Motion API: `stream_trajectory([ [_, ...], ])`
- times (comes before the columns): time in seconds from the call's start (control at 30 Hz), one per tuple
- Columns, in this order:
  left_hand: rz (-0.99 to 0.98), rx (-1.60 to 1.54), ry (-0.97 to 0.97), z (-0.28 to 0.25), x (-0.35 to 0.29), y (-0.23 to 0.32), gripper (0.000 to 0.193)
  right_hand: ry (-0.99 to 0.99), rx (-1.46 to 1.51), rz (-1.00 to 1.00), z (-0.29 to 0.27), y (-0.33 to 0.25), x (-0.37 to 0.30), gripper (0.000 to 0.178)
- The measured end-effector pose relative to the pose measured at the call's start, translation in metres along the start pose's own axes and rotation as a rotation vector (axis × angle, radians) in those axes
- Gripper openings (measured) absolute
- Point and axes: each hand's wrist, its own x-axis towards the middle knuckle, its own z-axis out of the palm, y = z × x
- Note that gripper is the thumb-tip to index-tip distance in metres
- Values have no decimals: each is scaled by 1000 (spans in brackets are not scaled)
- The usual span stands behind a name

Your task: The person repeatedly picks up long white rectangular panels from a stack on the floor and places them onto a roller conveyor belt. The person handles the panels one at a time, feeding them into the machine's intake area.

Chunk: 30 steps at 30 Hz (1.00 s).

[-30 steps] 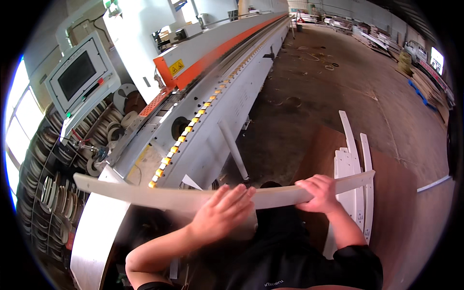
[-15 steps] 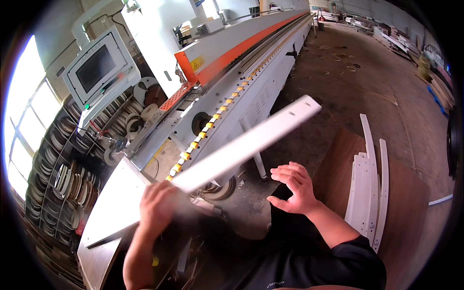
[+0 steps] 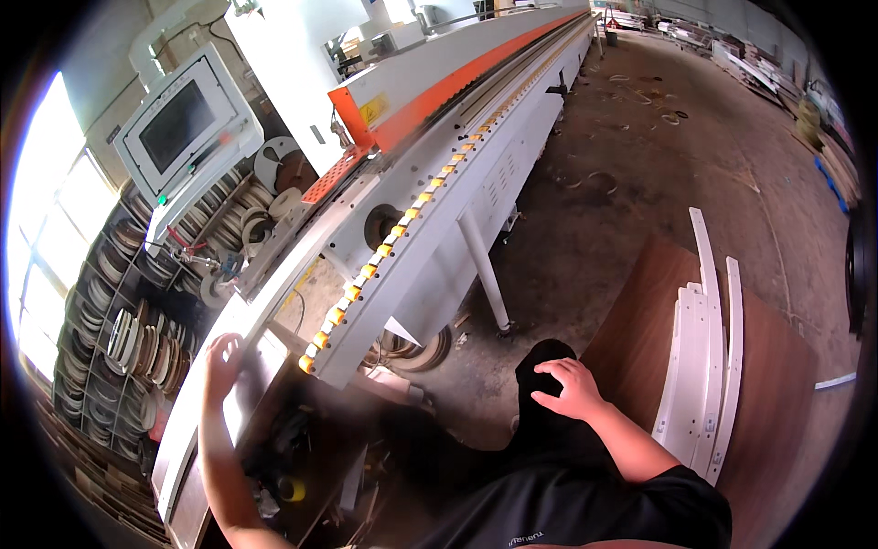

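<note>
A long white panel strip lies lengthwise on the near left end of the machine's bed, reaching toward the orange guard. My left hand is on this strip, its fingers bent at the edge; part of the grip is hidden. Beside that hand, a bright white surface shows below the strip. My right hand hovers near my knee with nothing in it, thumb and fingers apart. To its right, several white strips with drilled holes lie stacked on a brown board.
The long white machine with yellow rollers runs away ahead. A control screen stands at its left, above racks of edge-band rolls. A machine leg stands ahead of my knee. Scraps lie on the floor.
The white strip, held in the air over the rollers before, now lies along the bed at left. My left hand has moved left with it; my right hand has lowered slightly.
</note>
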Motion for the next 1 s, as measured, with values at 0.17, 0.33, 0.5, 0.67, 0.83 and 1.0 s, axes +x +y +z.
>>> stream_trajectory([
  [0.17,17,197,35,21,36,31,39,-76,33,106,27,29,-11,42],
  [0.33,77,264,31,58,84,71,29,-107,-59,104,60,58,-21,37],
  [0.5,103,310,88,88,115,65,23,-102,-104,81,64,65,-18,31],
  [0.67,250,426,119,101,120,42,18,-39,-57,107,70,70,-13,29],
  [0.83,-47,411,50,104,118,48,48,-97,-63,161,77,74,-9,27],
  [1.0,-306,374,-83,82,115,66,75,-78,-82,131,78,72,-9,24],
])
